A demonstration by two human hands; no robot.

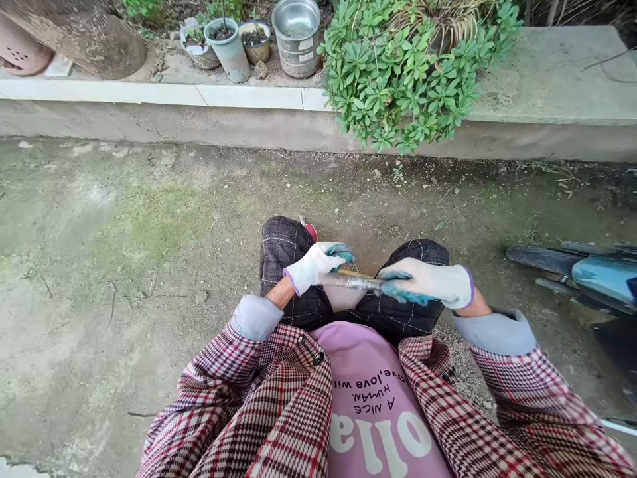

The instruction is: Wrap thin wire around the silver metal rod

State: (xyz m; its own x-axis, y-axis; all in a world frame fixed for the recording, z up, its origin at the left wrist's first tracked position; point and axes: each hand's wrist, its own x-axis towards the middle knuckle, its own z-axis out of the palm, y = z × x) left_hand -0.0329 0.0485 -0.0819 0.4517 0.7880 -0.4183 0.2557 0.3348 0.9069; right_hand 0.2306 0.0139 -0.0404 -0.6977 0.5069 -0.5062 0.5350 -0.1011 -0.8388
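Note:
Both my hands wear white gloves with blue-green coated fingers and meet above my lap. My right hand [428,282] is closed round the right end of a slim rod wound with silvery wire [357,283]. A tan, stick-like edge shows along the rod's far side. My left hand [328,260] is at the rod's left part, fingers curled together, with a thin loose strand at the fingertips. The rod's left end is blurred. Beneath it, between my knees, lies a pale surface [343,299] I cannot identify.
Ahead runs a low tiled ledge [249,97] bearing a metal pot [297,50], a pale blue planter [229,56] and a leafy green plant [398,79] hanging over its edge. At the right stands a blue wheeled vehicle [604,275]. Twigs lie on the concrete ground [124,219].

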